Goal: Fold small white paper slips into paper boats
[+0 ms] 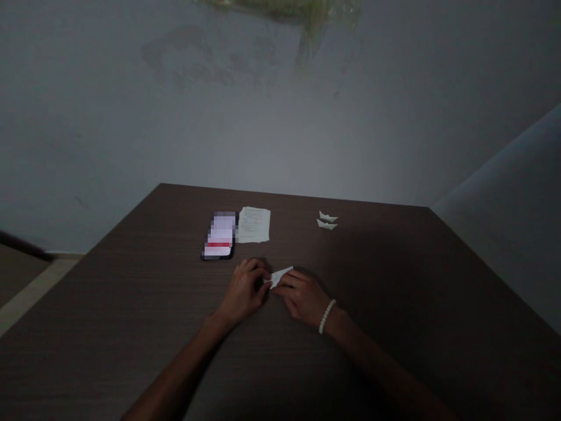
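Observation:
A small folded piece of white paper (280, 275) is held between my two hands above the dark table. My left hand (246, 287) pinches its left end between thumb and fingers. On the other side, my right hand (304, 295), with a white beaded bracelet (326, 316) at the wrist, grips the paper's right part. The fingers cover some of the folds. Two small folded paper boats (327, 224) lie farther back to the right, one behind the other.
A stack of printed paper sheets (254, 224) lies beyond my left hand. Beside it rests a phone (220, 235) with its screen lit and blurred. The brown wooden table (131, 280) meets a stained wall (280, 128) at its far edge.

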{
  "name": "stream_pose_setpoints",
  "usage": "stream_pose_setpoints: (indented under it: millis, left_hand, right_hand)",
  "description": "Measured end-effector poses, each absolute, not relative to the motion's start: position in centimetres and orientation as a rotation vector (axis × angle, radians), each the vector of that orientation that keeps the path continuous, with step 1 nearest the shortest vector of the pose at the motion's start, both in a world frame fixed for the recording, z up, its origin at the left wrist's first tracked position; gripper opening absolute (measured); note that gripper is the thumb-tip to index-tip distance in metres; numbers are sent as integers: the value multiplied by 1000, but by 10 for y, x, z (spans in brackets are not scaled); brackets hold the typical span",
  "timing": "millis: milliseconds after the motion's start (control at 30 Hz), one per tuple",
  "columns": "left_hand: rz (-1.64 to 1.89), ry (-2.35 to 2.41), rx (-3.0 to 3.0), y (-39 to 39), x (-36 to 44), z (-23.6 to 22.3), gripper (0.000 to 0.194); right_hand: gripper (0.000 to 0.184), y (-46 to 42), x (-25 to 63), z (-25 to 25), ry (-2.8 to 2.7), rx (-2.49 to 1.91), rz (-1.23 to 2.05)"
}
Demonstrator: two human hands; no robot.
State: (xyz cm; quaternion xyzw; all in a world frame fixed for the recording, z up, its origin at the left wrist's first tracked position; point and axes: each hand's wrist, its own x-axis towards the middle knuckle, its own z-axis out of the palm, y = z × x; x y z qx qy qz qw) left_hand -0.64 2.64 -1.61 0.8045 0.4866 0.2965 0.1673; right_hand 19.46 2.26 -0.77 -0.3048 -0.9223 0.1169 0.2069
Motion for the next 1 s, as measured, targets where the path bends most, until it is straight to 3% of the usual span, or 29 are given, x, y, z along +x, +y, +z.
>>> stream_pose_setpoints:
  millis: [433,667,1000]
  left_hand:
    - [949,1272,2256,30,-16,-18,16]
    - [952,1216,2261,31,-20,-15,33]
    - [977,1220,2260,31,-19,-20,30]
  right_hand:
    - [32,25,192,-4,-2696,-893,278]
    - [37,27,190,0,-2750,-896,265]
    - [40,26,189,5,-2790,-909,236]
